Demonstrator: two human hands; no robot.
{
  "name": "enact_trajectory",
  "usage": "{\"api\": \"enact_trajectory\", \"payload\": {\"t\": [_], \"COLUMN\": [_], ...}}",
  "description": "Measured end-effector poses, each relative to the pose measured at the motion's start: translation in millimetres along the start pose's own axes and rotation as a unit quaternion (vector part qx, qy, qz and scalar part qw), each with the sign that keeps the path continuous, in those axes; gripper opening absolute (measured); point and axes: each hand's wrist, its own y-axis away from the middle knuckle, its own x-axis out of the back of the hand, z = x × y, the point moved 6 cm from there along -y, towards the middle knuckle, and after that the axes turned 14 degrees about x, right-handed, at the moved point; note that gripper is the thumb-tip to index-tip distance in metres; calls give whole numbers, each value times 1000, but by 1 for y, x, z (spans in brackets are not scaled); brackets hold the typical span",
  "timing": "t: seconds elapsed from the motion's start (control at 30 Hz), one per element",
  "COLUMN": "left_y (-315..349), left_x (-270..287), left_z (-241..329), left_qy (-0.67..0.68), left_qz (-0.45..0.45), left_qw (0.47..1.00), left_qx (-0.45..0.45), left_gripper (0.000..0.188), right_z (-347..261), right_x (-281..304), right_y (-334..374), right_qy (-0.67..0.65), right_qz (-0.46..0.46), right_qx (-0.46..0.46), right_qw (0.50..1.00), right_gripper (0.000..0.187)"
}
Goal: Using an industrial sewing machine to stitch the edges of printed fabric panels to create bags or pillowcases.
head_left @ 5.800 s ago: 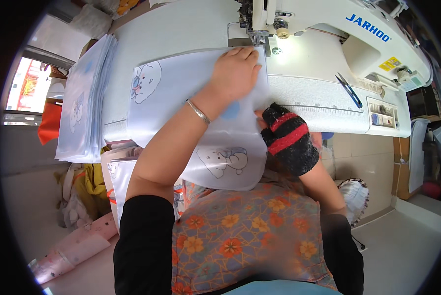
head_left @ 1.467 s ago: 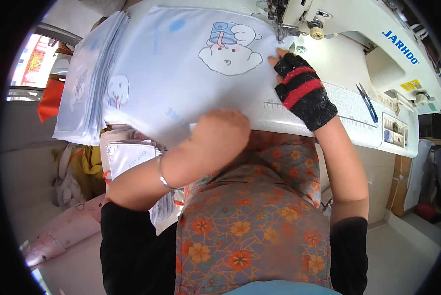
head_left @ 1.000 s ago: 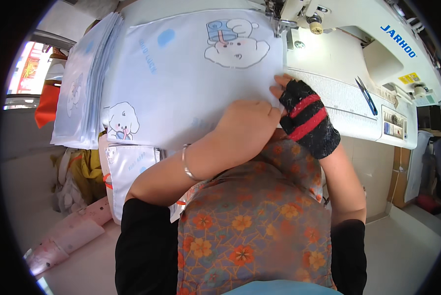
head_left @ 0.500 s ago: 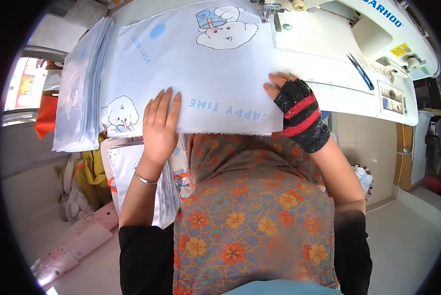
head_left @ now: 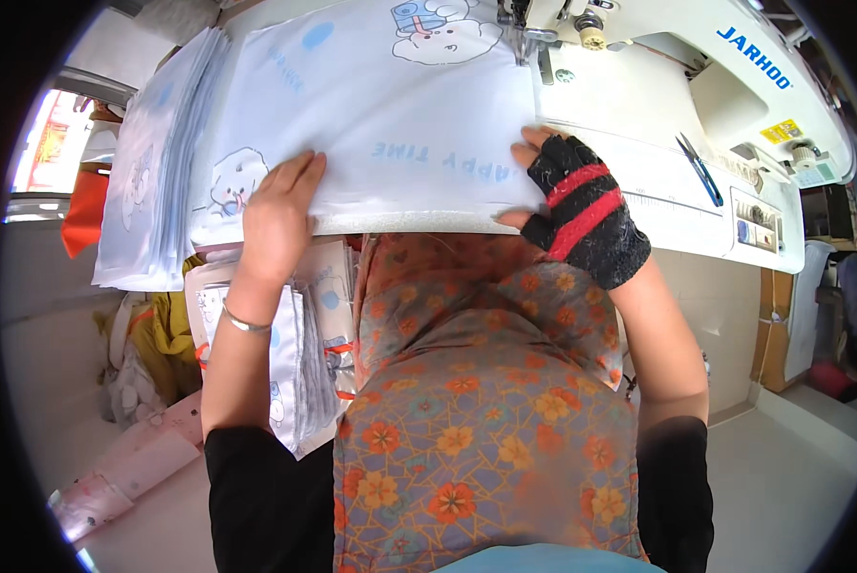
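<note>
A white printed cloth panel with cartoon dogs and blue lettering lies on the table in front of me, its far right corner at the sewing machine's presser foot. My left hand rests on the cloth's near left part, fingers stretched out, beside a printed dog. My right hand, in a black and red striped fingerless glove, lies at the cloth's right edge with thumb and fingers spread. Neither hand grips anything that I can see.
The white sewing machine stands at the far right. Thread snips lie on its bed. A stack of printed cloth hangs over the table's left side. More cloth pieces sit below, near my left forearm.
The cloth has moved away from me, baring the table's near edge. My left hand has shifted left and its fingers are closer together. My right thumb has come into view, spread from the fingers.
</note>
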Motion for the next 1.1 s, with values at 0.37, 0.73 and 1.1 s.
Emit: {"api": "enact_trajectory", "payload": {"t": [0.37, 0.73, 1.1], "left_y": [-51, -38, 8], "left_x": [-19, -14, 5], "left_z": [-14, 5, 71], "left_qy": [-7, -68, -80], "left_qz": [28, 44, -54], "left_qw": [999, 996, 992], "left_qx": [-18, -46, -83], "left_gripper": [52, 38, 21], "right_z": [48, 60, 58], "right_x": [-13, -23, -25], "right_y": [-26, -31, -30], "right_qy": [58, 63, 32], "right_qz": [-13, -20, -20], "right_qx": [-8, -9, 9], "right_qw": [998, 998, 999], "right_gripper": [59, 64, 59]}}
